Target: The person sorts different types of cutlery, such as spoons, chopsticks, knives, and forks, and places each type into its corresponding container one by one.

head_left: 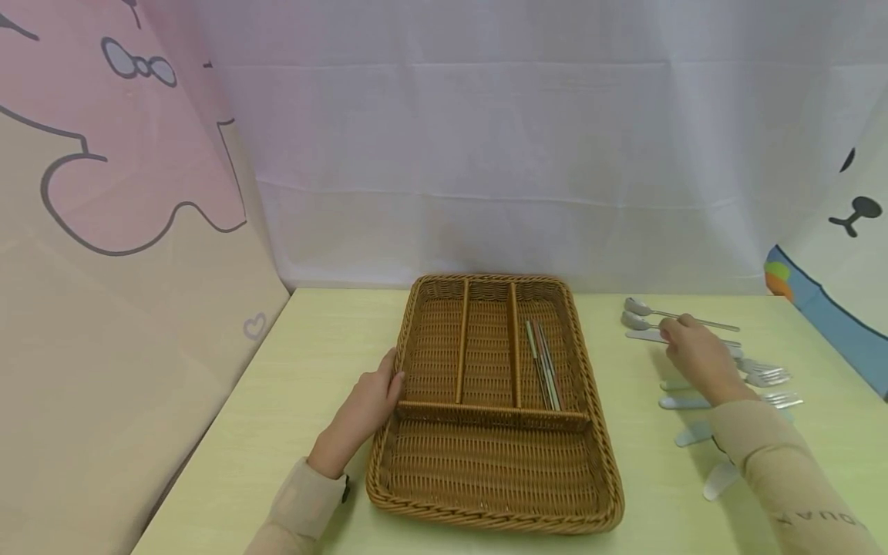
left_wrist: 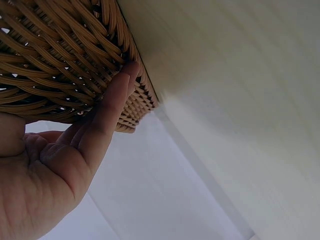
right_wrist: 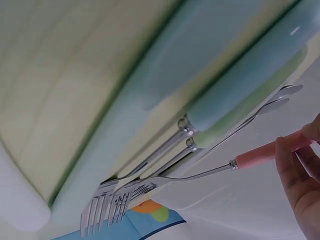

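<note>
My left hand (head_left: 368, 401) grips the left rim of a brown wicker basket (head_left: 581, 347), its thumb over the edge and fingers along the outer wall (left_wrist: 55, 65). To the right, my right hand (head_left: 701, 358) pinches the pink handle (right_wrist: 260, 155) of a fork. That fork's tines overlap other forks in the right wrist view. Forks with a green handle (right_wrist: 225, 131) and a blue handle (right_wrist: 250, 75) lie below. Just beyond the right hand are two spoons (head_left: 634, 321) and a knife (head_left: 644, 336).
Several chopsticks (head_left: 544, 366) lie in the basket's back right compartment. Nearer the front on the right, a pale blue handle (head_left: 694, 433) and a whitish handle end (head_left: 720, 479) lie partly under the right forearm. A white cloth (head_left: 486, 154) hangs behind the table.
</note>
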{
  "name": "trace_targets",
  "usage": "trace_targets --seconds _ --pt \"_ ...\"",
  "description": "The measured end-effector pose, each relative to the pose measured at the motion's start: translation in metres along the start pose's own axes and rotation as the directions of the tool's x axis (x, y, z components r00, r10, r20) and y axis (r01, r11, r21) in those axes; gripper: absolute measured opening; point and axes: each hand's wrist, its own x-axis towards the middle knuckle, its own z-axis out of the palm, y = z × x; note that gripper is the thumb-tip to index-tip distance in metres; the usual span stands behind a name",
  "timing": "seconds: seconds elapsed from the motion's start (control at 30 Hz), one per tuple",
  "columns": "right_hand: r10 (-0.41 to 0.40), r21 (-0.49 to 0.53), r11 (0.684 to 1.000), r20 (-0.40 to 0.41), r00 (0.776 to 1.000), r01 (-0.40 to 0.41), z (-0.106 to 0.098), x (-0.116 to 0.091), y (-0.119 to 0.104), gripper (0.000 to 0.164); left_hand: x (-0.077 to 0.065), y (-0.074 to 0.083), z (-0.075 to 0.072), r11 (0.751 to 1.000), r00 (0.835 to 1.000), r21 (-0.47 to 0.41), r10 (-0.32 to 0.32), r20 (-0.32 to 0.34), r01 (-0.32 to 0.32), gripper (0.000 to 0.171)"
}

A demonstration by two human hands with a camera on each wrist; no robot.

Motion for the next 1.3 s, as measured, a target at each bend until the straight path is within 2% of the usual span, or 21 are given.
trace_targets --seconds 0.3,0.63,0.9,1.07,1.3 --pt "-0.084 0.002 0.996 -0.036 0.996 0.084 -0.003 0.009 -0.015 0.03 0.0 -0.001 0.0 1.0 1.0 0.013 0.003 -0.001 -0.003 0.05" --pt "-0.187 -0.039 0.982 -0.057 0.981 0.185 -0.012 0.023 -0.051 0.033 0.001 -0.002 0.001 1.0 1.0 0.008 0.002 -0.002 -0.002 0.05" --pt "-0.306 -0.097 0.95 -0.088 0.948 0.298 -0.017 0.034 -0.092 0.033 0.002 -0.002 0.002 1.0 1.0 0.006 0.003 -0.002 -0.003 0.051" --pt "-0.382 -0.126 0.921 -0.091 0.92 0.369 -0.02 0.038 -0.12 0.034 0.002 -0.003 0.002 1.0 1.0 0.002 -0.001 0.0 0.001 0.051" --pt "-0.462 -0.102 0.886 -0.102 0.881 0.453 -0.024 0.037 -0.159 0.041 0.002 -0.004 0.002 1.0 1.0 -0.003 0.001 0.001 -0.001 0.051"
